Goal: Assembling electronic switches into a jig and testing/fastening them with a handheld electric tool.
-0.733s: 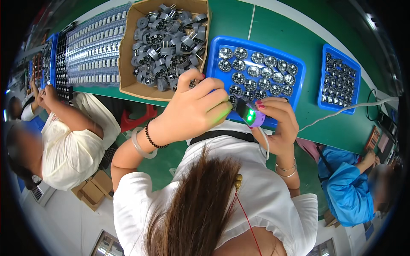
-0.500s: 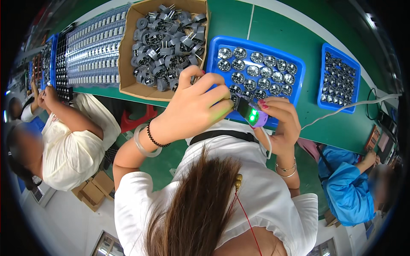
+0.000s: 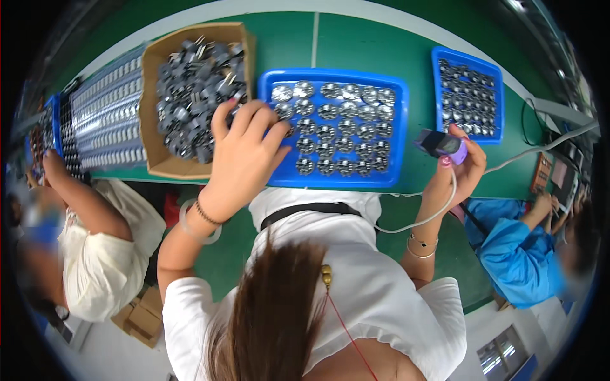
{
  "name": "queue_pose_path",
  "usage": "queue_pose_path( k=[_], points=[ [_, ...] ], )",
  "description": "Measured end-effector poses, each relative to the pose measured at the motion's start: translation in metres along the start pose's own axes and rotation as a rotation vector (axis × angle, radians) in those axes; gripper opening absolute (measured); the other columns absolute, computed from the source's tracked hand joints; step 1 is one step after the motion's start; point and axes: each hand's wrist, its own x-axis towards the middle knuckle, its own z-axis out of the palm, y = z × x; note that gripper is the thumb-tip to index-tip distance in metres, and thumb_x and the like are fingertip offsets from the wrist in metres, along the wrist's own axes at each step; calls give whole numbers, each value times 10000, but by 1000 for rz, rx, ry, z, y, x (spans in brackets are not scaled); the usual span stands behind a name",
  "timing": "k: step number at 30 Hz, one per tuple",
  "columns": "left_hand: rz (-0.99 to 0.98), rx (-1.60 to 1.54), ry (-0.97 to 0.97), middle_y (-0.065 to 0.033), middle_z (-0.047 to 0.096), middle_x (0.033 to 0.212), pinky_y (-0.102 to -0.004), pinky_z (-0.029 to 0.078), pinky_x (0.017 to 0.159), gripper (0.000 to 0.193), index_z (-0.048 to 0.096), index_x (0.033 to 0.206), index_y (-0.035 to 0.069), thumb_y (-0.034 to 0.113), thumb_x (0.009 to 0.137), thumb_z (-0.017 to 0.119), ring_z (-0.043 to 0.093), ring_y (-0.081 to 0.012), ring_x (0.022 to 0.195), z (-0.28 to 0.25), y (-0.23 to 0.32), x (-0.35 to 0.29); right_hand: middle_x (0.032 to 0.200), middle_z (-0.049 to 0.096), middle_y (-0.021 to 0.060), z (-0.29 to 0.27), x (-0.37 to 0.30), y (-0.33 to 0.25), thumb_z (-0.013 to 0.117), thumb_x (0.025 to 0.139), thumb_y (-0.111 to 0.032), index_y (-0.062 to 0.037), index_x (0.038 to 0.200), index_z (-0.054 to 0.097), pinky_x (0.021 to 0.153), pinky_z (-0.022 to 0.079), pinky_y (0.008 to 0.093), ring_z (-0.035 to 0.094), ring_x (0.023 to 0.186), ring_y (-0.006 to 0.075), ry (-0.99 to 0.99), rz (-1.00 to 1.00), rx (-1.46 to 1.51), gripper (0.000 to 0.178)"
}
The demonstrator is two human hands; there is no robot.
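Note:
My left hand (image 3: 244,147) is between the cardboard box (image 3: 250,70) and the blue tray (image 3: 403,127), palm down. Its thumb and index finger close on a round silvery component (image 3: 290,131) at the tray's left side, partly hidden by the fingers. The other fingers spread over the box's edge. Inside the tray stand rows of shiny round components (image 3: 326,133). To the right of the tray, my right hand (image 3: 462,173) is raised, gripping a small purple and black corded device (image 3: 445,145) between thumb and fingers. Its white cable hangs in a loop below the hand.
Loose grey round parts with metal pins (image 3: 190,95) fill the box. Clear plastic trays of white parts (image 3: 108,114) lie further left. A second blue tray (image 3: 499,95) of components stands right. People in white (image 3: 105,254) and blue (image 3: 515,260) sit either side.
My hands have moved apart: the left went left to the tray's edge, the right went right with the device. The green lights on the device no longer show. The whole view has shifted.

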Motion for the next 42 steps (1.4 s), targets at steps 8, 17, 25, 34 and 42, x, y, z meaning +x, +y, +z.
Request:
queue_pose_path(
  k=[8,17,25,34,42],
  points=[
    [140,-129,-146,-87,456,1235,-546,240,1048,613,567,1104,180,305,560,820,392,-315,1233,22,25,-33,925,548,89,-52,17,20,527,851,-204,12,1141,556,594,481,237,562,702,135,67,418,-105,363],
    [-5,-282,55,-111,294,1434,-705,151,1040,791,514,1281,279,266,565,851,225,-396,1354,45,27,-24,942,599,121,-49,11,9,722,738,-31,-3,920,640,806,461,328,587,877,273,-278,196,-666,201],
    [-71,-316,203,-164,251,1448,-631,203,1061,874,424,1340,216,311,585,852,217,-419,1353,60,23,8,925,599,135,-48,11,17,723,731,-4,3,889,619,759,463,328,589,849,278,-298,166,-635,190],
    [-120,-256,246,-194,248,1449,-502,259,1086,1076,330,1410,146,259,503,896,253,-414,1334,57,11,68,908,593,139,-65,-7,4,735,713,6,5,879,614,744,462,332,582,839,279,-349,197,-612,205],
    [-142,-319,315,-180,253,1439,-541,238,1062,1092,334,1420,194,257,489,902,251,-420,1326,64,2,90,907,595,136,-69,-35,-20,753,691,16,-4,888,617,714,475,329,591,813,283,-423,253,-585,241]
  ],
)
